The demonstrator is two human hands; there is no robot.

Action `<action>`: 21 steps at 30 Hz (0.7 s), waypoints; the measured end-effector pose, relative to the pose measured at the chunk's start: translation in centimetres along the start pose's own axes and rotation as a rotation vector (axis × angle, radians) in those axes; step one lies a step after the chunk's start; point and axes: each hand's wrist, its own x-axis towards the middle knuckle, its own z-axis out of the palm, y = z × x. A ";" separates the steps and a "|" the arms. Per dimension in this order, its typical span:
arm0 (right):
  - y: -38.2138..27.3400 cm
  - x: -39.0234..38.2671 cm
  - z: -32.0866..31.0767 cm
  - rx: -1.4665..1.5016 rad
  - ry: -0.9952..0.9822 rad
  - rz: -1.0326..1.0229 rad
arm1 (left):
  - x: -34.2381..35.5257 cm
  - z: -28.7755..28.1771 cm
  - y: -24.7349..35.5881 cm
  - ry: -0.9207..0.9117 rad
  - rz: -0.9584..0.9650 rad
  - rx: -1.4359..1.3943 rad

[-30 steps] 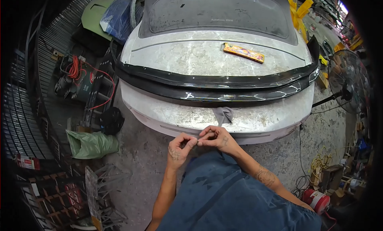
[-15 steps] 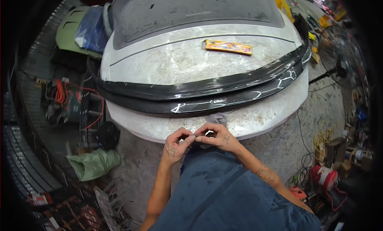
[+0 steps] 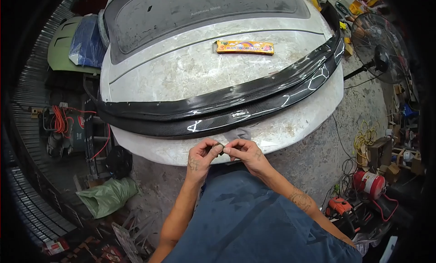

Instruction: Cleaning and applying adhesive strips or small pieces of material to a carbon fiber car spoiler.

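Both hands meet just in front of a dusty white car's rear end [image 3: 154, 152]. My left hand [image 3: 202, 157] pinches a small dark lump [image 3: 221, 147] between thumb and fingers. Against its other side press the thumb and fingertips of my right hand [image 3: 245, 152]. The fingers partly cover the lump, so its exact kind does not show. Just beyond lies a long, curved, glossy black carbon-fibre car lip [image 3: 177, 127] across the white bodywork. A crumpled grey cloth [image 3: 239, 133] pokes out beneath its near edge, close to my right hand.
A yellow-orange cardboard box [image 3: 245, 47] rests on the car beyond the lip. On the right are a standing fan [image 3: 380, 47], a red tank [image 3: 369, 185] and a yellow coiled hose [image 3: 366, 137]. To the left lie a green sack [image 3: 108, 197] and an orange coil [image 3: 60, 120].
The view has shifted and turned slightly. My fingertips have parted a little around the lump, which shows more clearly now. Both hands still grip it.
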 end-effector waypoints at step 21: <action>-0.4 2.1 -4.0 0.039 0.007 0.088 | 1.6 2.9 0.2 0.386 0.180 0.463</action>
